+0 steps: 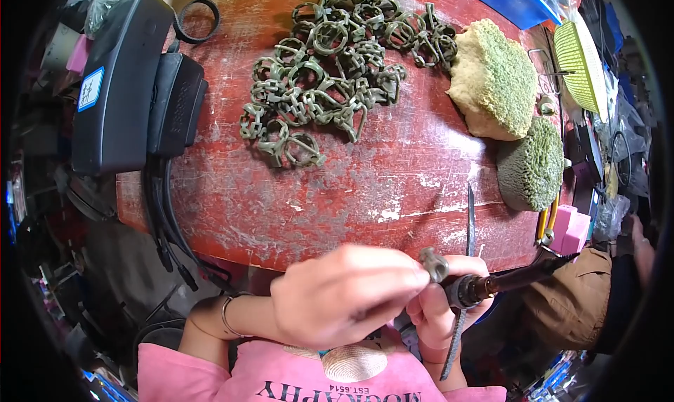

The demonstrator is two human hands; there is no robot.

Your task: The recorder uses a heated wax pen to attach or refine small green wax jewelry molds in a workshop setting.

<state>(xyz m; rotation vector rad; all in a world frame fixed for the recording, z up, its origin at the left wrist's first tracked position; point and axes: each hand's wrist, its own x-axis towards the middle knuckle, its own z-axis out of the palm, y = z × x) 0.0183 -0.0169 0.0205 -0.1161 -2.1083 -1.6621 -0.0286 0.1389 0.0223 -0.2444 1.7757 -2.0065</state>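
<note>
My left hand (344,293) is closed, its thumb and fingertips pinching a small grey-green ring-like piece (434,265) with a round opening. Right beside it, my right hand (439,314) is closed around a pen-like tool (516,276) with a dark body and a brown metal collar, its narrow dark end pointing right. A long thin dark strip (471,216), perhaps a flat file, runs past the right hand's fingers; whether the hand grips it I cannot tell. Both hands are raised at the table's near edge. Farther back lies a heap of similar green rings and chain links (330,72).
On the red worn table (337,205), a dark box-shaped device (116,86) with cables stands left, near a black band (197,21). At right are two greenish porous blocks (502,79), yellow-handled pliers (550,223), a pink block (570,230), a yellow-green basket (579,65) and a blue tray (516,2).
</note>
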